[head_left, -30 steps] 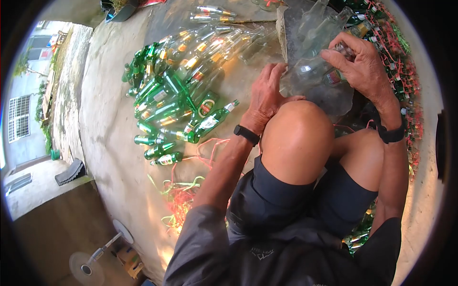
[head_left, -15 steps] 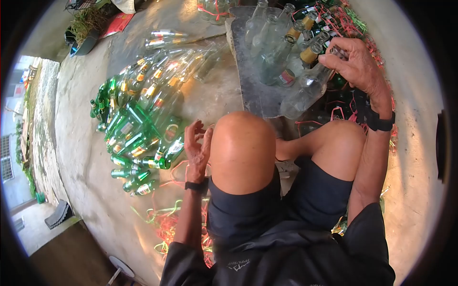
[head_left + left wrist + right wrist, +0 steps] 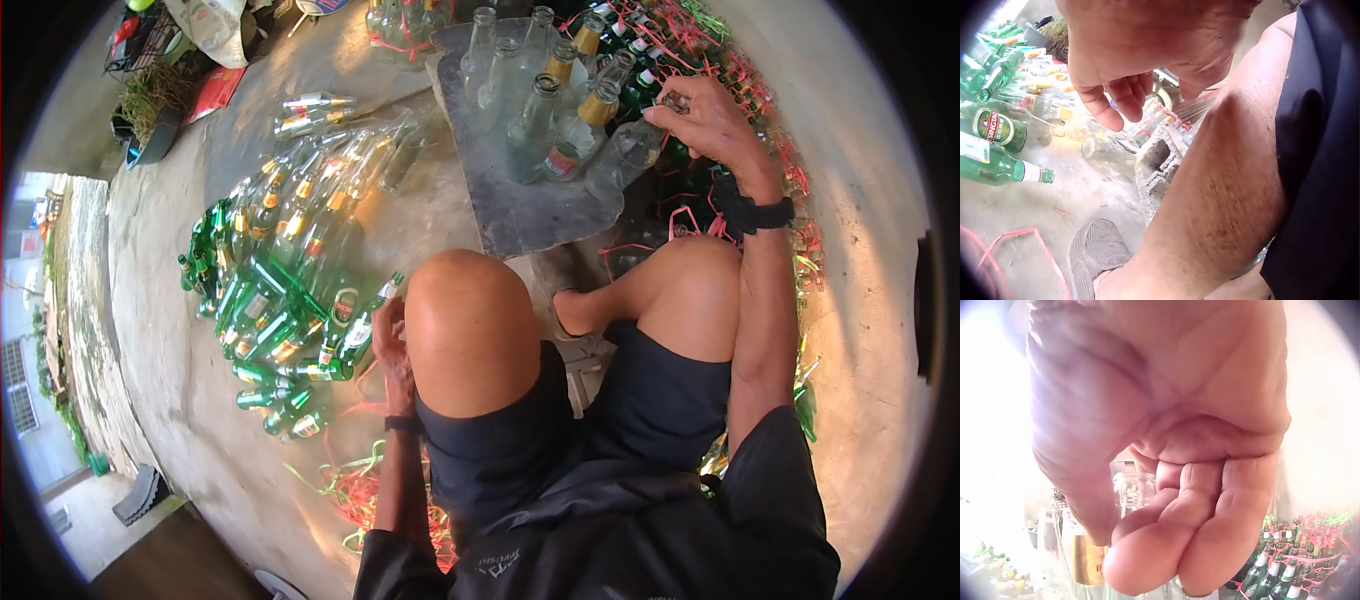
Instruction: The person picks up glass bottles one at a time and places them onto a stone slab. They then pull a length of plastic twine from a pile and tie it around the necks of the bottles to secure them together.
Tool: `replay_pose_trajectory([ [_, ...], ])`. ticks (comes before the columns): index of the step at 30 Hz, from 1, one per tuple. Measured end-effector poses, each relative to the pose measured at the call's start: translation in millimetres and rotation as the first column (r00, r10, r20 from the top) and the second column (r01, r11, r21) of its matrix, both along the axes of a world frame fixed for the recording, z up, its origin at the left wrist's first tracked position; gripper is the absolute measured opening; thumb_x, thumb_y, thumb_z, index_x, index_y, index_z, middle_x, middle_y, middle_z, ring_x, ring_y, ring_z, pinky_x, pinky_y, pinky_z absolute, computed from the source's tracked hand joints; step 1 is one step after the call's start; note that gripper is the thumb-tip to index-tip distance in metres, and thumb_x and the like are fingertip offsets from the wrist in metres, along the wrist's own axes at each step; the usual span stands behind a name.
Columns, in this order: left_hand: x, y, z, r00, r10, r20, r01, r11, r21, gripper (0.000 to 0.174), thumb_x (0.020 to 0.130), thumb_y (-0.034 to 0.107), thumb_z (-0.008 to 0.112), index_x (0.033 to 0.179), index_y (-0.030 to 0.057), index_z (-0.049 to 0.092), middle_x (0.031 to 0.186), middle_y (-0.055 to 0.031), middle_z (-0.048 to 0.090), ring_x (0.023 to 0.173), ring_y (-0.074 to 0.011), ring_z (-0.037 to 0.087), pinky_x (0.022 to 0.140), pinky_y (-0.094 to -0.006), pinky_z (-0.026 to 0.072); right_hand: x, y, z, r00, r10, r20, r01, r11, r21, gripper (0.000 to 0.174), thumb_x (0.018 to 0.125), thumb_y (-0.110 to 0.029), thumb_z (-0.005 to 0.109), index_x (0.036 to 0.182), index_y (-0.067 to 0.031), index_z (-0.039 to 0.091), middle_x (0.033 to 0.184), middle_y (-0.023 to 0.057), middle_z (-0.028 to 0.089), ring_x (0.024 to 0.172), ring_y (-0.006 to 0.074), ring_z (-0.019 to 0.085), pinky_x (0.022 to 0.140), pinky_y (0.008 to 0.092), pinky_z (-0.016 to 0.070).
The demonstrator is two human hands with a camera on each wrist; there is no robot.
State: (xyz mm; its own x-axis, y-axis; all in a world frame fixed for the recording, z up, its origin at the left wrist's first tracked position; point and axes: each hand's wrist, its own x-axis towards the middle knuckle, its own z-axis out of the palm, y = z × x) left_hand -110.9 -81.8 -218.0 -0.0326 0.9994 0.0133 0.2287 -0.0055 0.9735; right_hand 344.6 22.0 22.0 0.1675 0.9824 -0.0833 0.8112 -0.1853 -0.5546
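Observation:
My right hand (image 3: pixel 705 120) grips the neck of a clear glass bottle (image 3: pixel 625 160), which leans at the right side of a dark slab (image 3: pixel 520 220). In the right wrist view the fingers curl inward beside a clear glass rim (image 3: pixel 1135 487). Several clear bottles stand upright on the slab, among them one with a gold neck label (image 3: pixel 597 107). Beside the left knee, my left hand (image 3: pixel 393 350) holds nothing, its fingers loosely bent in the left wrist view. Closest to it lies a green beer bottle (image 3: pixel 368 325) on the ground.
Many green and clear bottles (image 3: pixel 290 290) lie on the concrete at left. Green bottles tied with red string (image 3: pixel 690 215) crowd the right side. Tangled red and green string (image 3: pixel 385 500) lies by the left forearm. A hollow block (image 3: pixel 1159 159) sits near the shoe (image 3: pixel 1094 256).
My left hand has drawn back from the slab's edge to beside the knee. The right hand keeps its grip on the clear bottle, now beside the standing ones. The head view has shifted.

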Motion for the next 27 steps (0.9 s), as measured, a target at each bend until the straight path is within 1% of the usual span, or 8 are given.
replay_pose_trajectory([
  [3,3,-4,4,1.0,-0.015,0.0,0.015,1.0,-0.002,0.04,0.092,0.02,0.074,0.123,0.0002,0.06,0.112,-0.0094,0.061,0.096,-0.0167,0.063,0.079,-0.0309,0.0527,1,0,-2,0.999,0.034,0.019,-0.034,0.999,-0.001,0.027,0.087,-0.026,0.075,0.084,-0.0016,0.064,0.055,0.0027,0.054,0.044,0.0122,0.054,0.044,0.0315,0.0422],
  [10,5,-11,11,0.999,-0.033,-0.009,0.033,0.999,-0.008,0.04,0.092,0.021,0.073,0.123,-0.0002,0.06,0.113,-0.0097,0.061,0.096,-0.017,0.063,0.079,-0.0314,0.053,7,2,-14,0.996,0.075,0.043,-0.076,0.996,0.035,0.026,0.086,-0.025,0.075,0.084,-0.0015,0.065,0.057,0.0039,0.056,0.044,0.0123,0.054,0.045,0.0313,0.0411],
  [12,7,-8,12,0.999,-0.036,-0.01,0.036,0.999,-0.011,0.04,0.092,0.021,0.073,0.124,-0.0003,0.06,0.113,-0.0097,0.061,0.097,-0.017,0.063,0.079,-0.0316,0.053,14,6,-23,0.995,0.101,0.007,-0.101,0.994,0.05,0.023,0.088,-0.023,0.074,0.092,-0.0022,0.065,0.06,0.0003,0.051,0.047,0.0095,0.051,0.046,0.029,0.0392],
  [13,9,-8,13,0.999,-0.037,-0.01,0.036,0.999,-0.013,0.04,0.092,0.021,0.073,0.124,-0.0004,0.06,0.113,-0.0098,0.061,0.097,-0.0171,0.063,0.079,-0.0317,0.0531,16,7,-26,0.995,0.098,0.007,-0.098,0.994,0.049,0.023,0.088,-0.023,0.074,0.092,-0.0022,0.065,0.06,0.0003,0.051,0.047,0.0095,0.051,0.046,0.029,0.0392],
  [15,13,-8,14,0.999,-0.04,-0.012,0.039,0.999,-0.015,0.04,0.092,0.021,0.073,0.124,-0.0005,0.06,0.113,-0.0099,0.061,0.097,-0.0171,0.063,0.079,-0.0318,0.0531,18,7,-30,0.997,0.077,-0.025,-0.075,0.995,0.068,0.026,0.085,-0.025,0.075,0.094,-0.0014,0.067,0.058,0.0042,0.057,0.046,0.0125,0.055,0.047,0.031,0.0417],
  [19,15,-10,17,0.999,-0.038,-0.014,0.038,0.999,-0.016,0.04,0.092,0.021,0.073,0.124,-0.0007,0.06,0.114,-0.01,0.061,0.097,-0.0173,0.063,0.079,-0.0321,0.0533,19,8,-32,0.998,0.056,-0.007,-0.056,0.997,0.055,0.028,0.084,-0.025,0.075,0.097,-0.0013,0.067,0.061,0.0046,0.059,0.048,0.0122,0.057,0.049,0.0303,0.0431],
  [21,13,-9,21,0.999,-0.037,-0.014,0.037,0.999,-0.006,0.04,0.093,0.021,0.073,0.124,-0.0009,0.06,0.114,-0.0101,0.061,0.097,-0.0173,0.063,0.08,-0.0323,0.0533,19,10,-34,0.996,0.046,-0.081,-0.045,0.999,0.008,0.028,0.087,-0.022,0.075,0.103,-0.0011,0.066,0.068,0.0002,0.054,0.052,0.0094,0.055,0.049,0.0261,0.0439],
  [27,11,-1,30,0.999,-0.043,-0.009,0.043,0.999,0.029,0.041,0.093,0.021,0.073,0.124,-0.0012,0.06,0.114,-0.0104,0.061,0.097,-0.0176,0.063,0.08,-0.0327,0.0535,24,10,-34,0.983,0.029,-0.179,-0.034,0.999,-0.026,0.033,0.085,-0.019,0.077,0.108,0.0008,0.064,0.074,0.0012,0.057,0.057,0.0083,0.058,0.052,0.0254,0.048],
])
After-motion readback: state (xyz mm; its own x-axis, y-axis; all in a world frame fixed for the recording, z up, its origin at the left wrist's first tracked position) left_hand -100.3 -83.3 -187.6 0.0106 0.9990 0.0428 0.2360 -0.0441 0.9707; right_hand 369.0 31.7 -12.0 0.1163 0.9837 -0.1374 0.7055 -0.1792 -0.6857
